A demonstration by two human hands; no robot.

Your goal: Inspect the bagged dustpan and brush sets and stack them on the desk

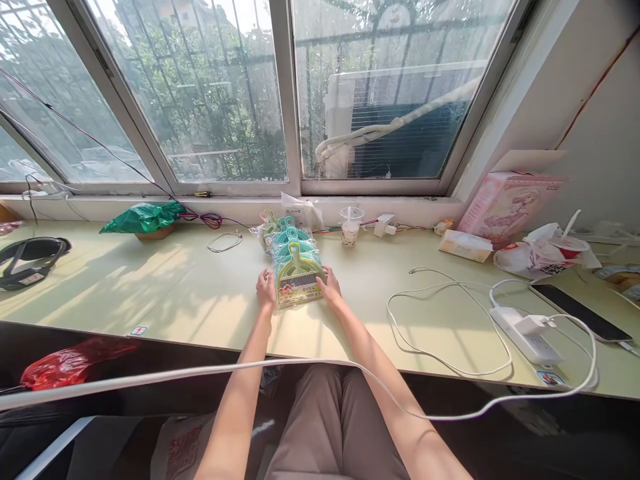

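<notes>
A packaged mini dustpan-and-brush set (300, 283), yellow-green with a printed label, lies at the front of a row of similar sets in clear wrap. At its left edge is my left hand (266, 289), fingers curled against the side of the package. My right hand (330, 287) grips the right edge, thumb over the front. Behind it, teal dustpan sets (291, 235) lie overlapped, and a greenish one (269, 219) sits at the back left of the row.
A white cable crosses in front of my forearms. On the desk (200, 287) are a drink cup (351, 227), a green plastic bag (143, 217), a black headset (33, 263), a power strip (525, 337), a phone (580, 312) and a pink box (510, 207).
</notes>
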